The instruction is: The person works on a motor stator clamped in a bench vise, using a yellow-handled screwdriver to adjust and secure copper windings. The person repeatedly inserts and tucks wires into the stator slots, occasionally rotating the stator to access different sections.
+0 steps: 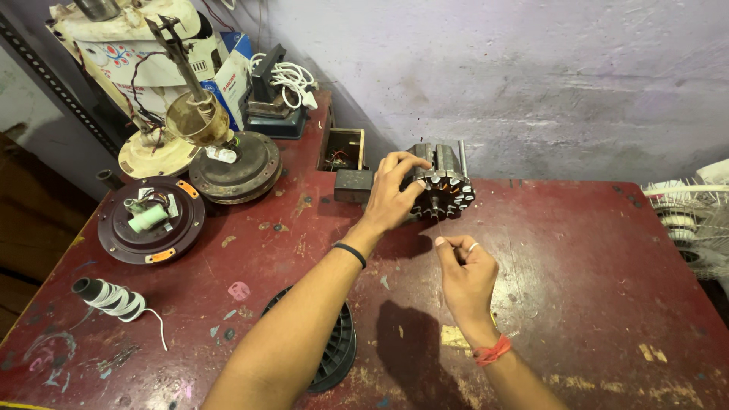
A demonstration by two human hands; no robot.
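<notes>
Two dismantled fan housings [150,220] sit far left on the red table [592,288]; a black spool [338,349] lies under the forearm; left hand [391,193] grips the stator [444,186]; right hand [465,269] pinches thin wire, nothing between.

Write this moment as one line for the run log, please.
left hand: grips motor core | right hand: pinches thin wire | surface: red table | nearby: black spool

A black spool [338,345] at lower centre is mostly hidden under the left forearm. White fan guards [695,220] are cut off at the right edge. The wire pinched by the right hand [467,277] is too thin to trace.
</notes>
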